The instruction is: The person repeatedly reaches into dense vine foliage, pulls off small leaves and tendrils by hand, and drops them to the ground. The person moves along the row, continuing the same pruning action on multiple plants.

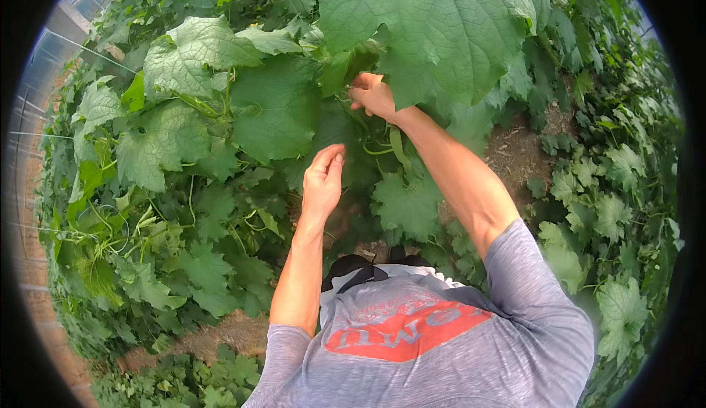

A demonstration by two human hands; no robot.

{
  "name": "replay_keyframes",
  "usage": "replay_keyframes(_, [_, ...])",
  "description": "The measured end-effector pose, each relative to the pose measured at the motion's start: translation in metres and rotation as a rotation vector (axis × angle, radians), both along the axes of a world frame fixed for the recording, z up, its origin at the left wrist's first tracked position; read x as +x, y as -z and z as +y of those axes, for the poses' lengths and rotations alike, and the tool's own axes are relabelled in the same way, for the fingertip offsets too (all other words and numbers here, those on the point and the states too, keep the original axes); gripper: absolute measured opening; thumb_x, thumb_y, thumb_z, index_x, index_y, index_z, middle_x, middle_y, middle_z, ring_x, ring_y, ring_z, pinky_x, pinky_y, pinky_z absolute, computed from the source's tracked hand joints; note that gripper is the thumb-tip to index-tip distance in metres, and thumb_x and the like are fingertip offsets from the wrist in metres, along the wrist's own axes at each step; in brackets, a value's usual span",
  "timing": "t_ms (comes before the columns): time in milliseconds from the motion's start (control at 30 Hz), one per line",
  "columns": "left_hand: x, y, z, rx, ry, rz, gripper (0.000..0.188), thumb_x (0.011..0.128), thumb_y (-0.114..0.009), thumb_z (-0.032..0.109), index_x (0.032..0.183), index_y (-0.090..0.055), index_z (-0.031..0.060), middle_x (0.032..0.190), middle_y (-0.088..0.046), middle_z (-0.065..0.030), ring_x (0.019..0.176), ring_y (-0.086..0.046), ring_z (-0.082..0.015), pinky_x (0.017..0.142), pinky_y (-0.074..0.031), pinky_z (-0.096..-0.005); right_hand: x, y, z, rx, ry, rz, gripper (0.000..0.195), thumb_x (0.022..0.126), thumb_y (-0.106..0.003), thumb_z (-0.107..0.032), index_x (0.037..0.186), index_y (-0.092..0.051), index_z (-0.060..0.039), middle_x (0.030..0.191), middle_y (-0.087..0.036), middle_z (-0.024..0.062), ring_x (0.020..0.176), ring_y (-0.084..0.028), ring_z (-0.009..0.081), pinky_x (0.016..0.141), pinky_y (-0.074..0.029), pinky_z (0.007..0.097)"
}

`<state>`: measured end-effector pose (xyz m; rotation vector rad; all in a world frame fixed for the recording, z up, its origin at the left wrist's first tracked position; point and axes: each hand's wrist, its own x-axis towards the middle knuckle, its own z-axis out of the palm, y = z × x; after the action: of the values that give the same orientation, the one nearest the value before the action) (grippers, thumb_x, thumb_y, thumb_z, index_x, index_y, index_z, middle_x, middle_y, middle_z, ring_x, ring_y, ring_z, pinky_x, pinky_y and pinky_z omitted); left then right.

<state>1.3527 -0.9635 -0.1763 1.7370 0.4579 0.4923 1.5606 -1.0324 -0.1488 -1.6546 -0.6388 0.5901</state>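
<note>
My right hand [372,96] reaches up among the vine leaves under a large lobed green leaf [441,27]. Its fingers are bent near a thin curled tendril [343,96]; whether they pinch it cannot be made out. Lower and to the left, my left hand [325,176] is raised, with thumb and fingertips close together. Nothing clear shows between them. Behind the left hand hangs a broad dark green leaf [276,110]. Below the right wrist, a slim green shoot [398,146] and a curved tendril [378,151] hang above another lobed leaf [411,204].
Dense climbing vines surround me on both sides. Thin support strings [91,52] run in from the left, by a frame structure. Bare soil with dry litter [518,148] shows right of my right arm, and more soil [220,336] lower left. Low plants [220,377] grow beyond it.
</note>
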Motion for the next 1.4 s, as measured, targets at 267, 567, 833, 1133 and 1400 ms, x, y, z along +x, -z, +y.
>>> replay_keyframes(267, [0.107,-0.011,0.006,-0.812,0.001,-0.069,0.036,0.1,-0.044,0.029,0.122,-0.051,0.0012,0.113,-0.061,-0.0105,0.103,-0.056,-0.0204,0.091,-0.042,-0.0346,-0.006,0.032,-0.055,0.067,0.051,0.046,0.02,0.091,-0.058,-0.023,0.096,-0.06,-0.004,0.072,-0.055,-0.0006,0.06,-0.048,0.0077,0.052,-0.036,0.0218])
replay_keyframes(567, [0.116,-0.02,-0.035,-1.288,0.34,-0.217,0.027,0.098,-0.051,0.03,0.11,-0.056,0.0067,0.098,-0.066,-0.0074,0.092,-0.06,-0.0189,0.079,-0.047,-0.0325,-0.037,-0.048,-0.16,-0.032,-0.162,0.429,0.031,0.09,-0.066,-0.035,0.099,-0.056,-0.0071,0.064,-0.041,-0.0051,0.052,-0.032,0.0036,0.043,-0.018,0.02])
replay_keyframes(833, [0.116,-0.055,-0.03,-1.114,0.231,-0.169,0.019,0.085,-0.069,0.01,0.101,-0.061,0.0026,0.081,-0.062,-0.0012,0.074,-0.053,-0.0111,0.068,-0.045,-0.0258,-0.131,-0.087,-0.207,0.039,-0.21,0.406,0.013,0.09,-0.066,-0.015,0.091,-0.062,-0.0023,0.068,-0.055,-0.0037,0.053,-0.041,0.0025,0.046,-0.03,0.0198])
replay_keyframes(1133, [0.116,-0.032,0.019,-0.782,0.275,-0.243,0.02,0.089,-0.062,0.014,0.104,-0.064,0.0017,0.09,-0.062,-0.0027,0.073,-0.055,-0.0092,0.067,-0.044,-0.0248,-0.197,-0.052,-0.177,-0.48,-0.488,-0.483,0.017,0.09,-0.059,-0.017,0.096,-0.06,-0.0016,0.077,-0.064,0.0184,0.07,-0.062,0.0376,0.062,-0.051,0.0433])
replay_keyframes(1400, [0.045,0.004,0.071,-0.333,0.521,-0.116,0.028,0.094,-0.059,0.018,0.114,-0.06,-0.0014,0.088,-0.065,-0.0058,0.077,-0.057,-0.0114,0.073,-0.045,-0.0254,-0.17,-0.108,-0.118,0.042,-0.193,-0.749,0.012,0.085,-0.062,-0.006,0.095,-0.06,0.0003,0.09,-0.062,0.0138,0.081,-0.062,0.0328,0.07,-0.052,0.0385])
